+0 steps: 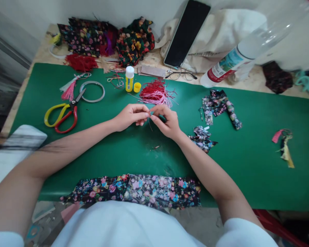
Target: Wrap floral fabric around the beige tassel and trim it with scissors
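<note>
My left hand (132, 116) and my right hand (168, 120) meet over the middle of the green mat, fingertips pinched together. Between them runs a thin thread (150, 125), its loose end hanging below the fingers; part of it is hidden by the fingertips. Just beyond the hands lies a tangled bundle of red and pink threads (156, 93). A glue stick (129, 79) stands uncapped-looking beside a small yellow cap (137, 87). Black floral fabric scraps (203, 138) lie close to my right forearm.
Scissors (64, 115) with yellow and red handles and a pale ring (103, 92) lie left. Eyeglasses (181, 74), a leaning phone (186, 34) and a plastic bottle (230, 65) are along the back. Tassels (285, 147) lie right; a floral fabric strip (144, 190) covers the front edge.
</note>
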The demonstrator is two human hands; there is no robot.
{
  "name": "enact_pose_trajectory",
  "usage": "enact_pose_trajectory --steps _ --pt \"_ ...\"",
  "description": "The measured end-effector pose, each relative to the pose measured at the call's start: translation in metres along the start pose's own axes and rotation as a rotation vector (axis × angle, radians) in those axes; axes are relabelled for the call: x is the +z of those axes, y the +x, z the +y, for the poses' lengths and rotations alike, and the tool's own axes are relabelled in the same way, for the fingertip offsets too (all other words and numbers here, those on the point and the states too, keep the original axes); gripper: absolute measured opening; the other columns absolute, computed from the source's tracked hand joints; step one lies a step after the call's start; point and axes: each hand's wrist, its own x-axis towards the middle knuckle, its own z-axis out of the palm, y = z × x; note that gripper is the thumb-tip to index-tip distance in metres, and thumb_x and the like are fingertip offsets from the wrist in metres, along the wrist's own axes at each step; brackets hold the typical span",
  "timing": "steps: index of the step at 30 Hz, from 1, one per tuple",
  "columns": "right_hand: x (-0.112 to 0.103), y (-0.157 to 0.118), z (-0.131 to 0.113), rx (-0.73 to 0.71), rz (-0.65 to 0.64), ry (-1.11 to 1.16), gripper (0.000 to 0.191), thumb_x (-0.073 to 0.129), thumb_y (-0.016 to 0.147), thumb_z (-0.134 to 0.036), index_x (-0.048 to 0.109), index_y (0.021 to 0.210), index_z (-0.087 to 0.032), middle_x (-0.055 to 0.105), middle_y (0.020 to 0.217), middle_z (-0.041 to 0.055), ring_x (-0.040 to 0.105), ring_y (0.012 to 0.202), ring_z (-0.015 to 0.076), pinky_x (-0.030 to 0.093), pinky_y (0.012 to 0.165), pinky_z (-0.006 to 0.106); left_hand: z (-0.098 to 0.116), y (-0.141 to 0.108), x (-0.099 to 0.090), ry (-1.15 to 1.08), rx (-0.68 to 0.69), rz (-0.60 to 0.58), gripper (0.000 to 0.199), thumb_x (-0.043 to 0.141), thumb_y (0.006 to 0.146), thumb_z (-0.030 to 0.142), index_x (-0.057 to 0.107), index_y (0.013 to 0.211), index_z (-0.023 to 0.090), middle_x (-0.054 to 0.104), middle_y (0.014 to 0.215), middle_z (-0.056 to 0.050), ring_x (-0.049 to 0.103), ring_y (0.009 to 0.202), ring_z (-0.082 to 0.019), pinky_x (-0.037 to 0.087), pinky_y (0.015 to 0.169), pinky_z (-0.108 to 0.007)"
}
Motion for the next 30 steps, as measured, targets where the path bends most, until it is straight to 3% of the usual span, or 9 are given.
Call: enact_pose_trajectory --steps 13,21,26,30 --pt "-0.002 0.003 0.01 0.132 -0.075 0.257 0.031 0.066 0.086 -0.047 0.067 0.093 -0.016 0.067 0.075 0.0005 0.053 0.055 0.0058 0.043 0.052 0.02 0.005 -0.001 -0.005 0.005 -0.065 -0.111 0.022 0.073 0.076 0.032 0.063 0.076 0.013 0.057 0.055 0.003 0.052 0.05 -0.005 0.039 0.047 -0.016" --pt "-0.002 0.004 0.009 0.126 -0.043 0.205 0.032 0.068 0.083 -0.048 0.068 0.081 -0.016 0.068 0.072 0.0012 0.053 0.057 0.0073 0.043 0.053 0.022 0.005 0.0 -0.005 0.022 -0.075 -0.111 0.023 0.073 0.074 0.033 0.063 0.075 0.013 0.059 0.059 0.002 0.054 0.051 -0.005 0.039 0.047 -0.016" --pt "-0.003 0.004 0.007 0.112 -0.011 0.119 0.033 0.064 0.087 -0.049 0.067 0.078 -0.017 0.06 0.06 -0.0022 0.049 0.053 0.0074 0.04 0.053 0.022 0.003 0.0 -0.004 0.049 -0.049 -0.07 0.029 0.076 0.073 0.039 0.063 0.075 0.013 0.059 0.061 0.002 0.053 0.05 -0.004 0.038 0.045 -0.015" --pt "-0.004 0.004 0.004 0.086 0.033 0.047 0.032 0.063 0.088 -0.048 0.065 0.075 -0.018 0.06 0.061 -0.0016 0.05 0.055 0.0088 0.041 0.056 0.024 0.003 -0.002 -0.001 0.108 0.001 -0.016 0.035 0.077 0.073 0.045 0.066 0.075 0.012 0.057 0.057 0.002 0.048 0.047 -0.004 0.034 0.042 -0.016"
